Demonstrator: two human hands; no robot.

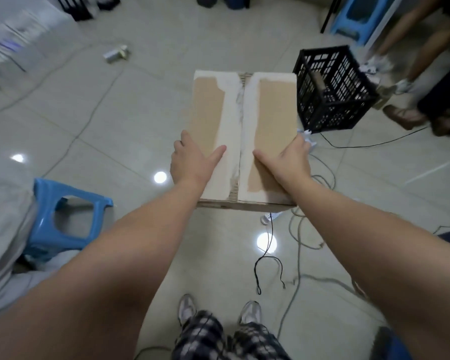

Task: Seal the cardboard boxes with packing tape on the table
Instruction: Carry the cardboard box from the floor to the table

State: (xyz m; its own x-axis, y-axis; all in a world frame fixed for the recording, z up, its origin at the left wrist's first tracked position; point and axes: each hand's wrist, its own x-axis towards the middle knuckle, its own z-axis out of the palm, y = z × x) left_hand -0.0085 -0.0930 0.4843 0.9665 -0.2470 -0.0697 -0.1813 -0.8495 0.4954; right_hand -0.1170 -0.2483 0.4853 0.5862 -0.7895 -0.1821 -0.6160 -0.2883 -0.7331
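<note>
Black crate [333, 92] near cardboard box [244, 136], blue stool [63, 216]

the cardboard box [270, 113] is tan-brown on its two top flaps, with a chalky white band along the middle seam, white at the flap edges and grey flecks on the seam itself. the floor [140, 113] is pale grey-green tile with thin darker grout lines, crossed by a black cable [270, 245]; on it stand a black crate [333, 92] with a grid pattern of holes, a light blue near stool [47, 222] and a blue far stool [353, 19]. the trousers [205, 339] are black-and-white check above white-and-grey sneakers [250, 311].
</note>
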